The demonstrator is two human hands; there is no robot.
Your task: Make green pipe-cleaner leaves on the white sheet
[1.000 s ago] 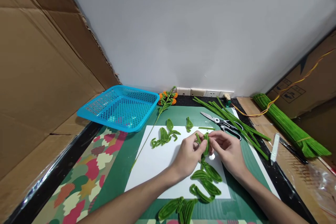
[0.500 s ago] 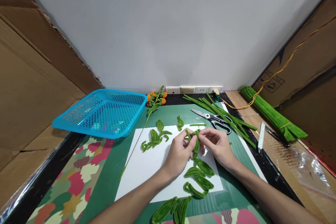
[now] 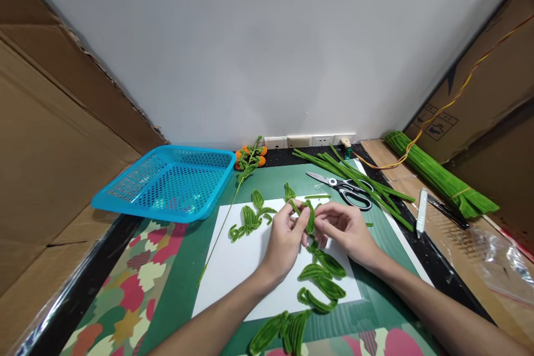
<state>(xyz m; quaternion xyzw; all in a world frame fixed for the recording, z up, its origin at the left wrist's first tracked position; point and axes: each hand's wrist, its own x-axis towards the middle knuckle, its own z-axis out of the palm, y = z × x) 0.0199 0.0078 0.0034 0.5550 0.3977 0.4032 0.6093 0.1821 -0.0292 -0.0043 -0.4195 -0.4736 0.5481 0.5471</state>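
My left hand [image 3: 284, 242] pinches a bent green pipe cleaner [image 3: 310, 218] between thumb and fingers, above a white sheet of paper [image 3: 242, 278]. Close on its right, my right hand [image 3: 348, 229] has thumb and forefinger pressed together at the edge of the same piece; the fingertips partly hide what they grip. Below the hands lie several looped green pipe-cleaner leaves [image 3: 327, 288]. Another group of leaves [image 3: 249, 220] rests on the paper to the left, and more leaves [image 3: 287, 331] lie at the near edge.
A blue perforated basket [image 3: 167, 211] stands at left, beside an orange pipe-cleaner flower [image 3: 250, 158] with a long stem. Scissors [image 3: 342, 186] and loose green pipe cleaners [image 3: 375, 192] lie at the right. Farther right are a white-handled tool [image 3: 422, 212] and a bundled stack of pipe cleaners [image 3: 442, 175].
The view has shifted slightly, moving the scene a little to the right. My right fingertips have come slightly away from the top of the pipe cleaner, while my left hand keeps its pinch.
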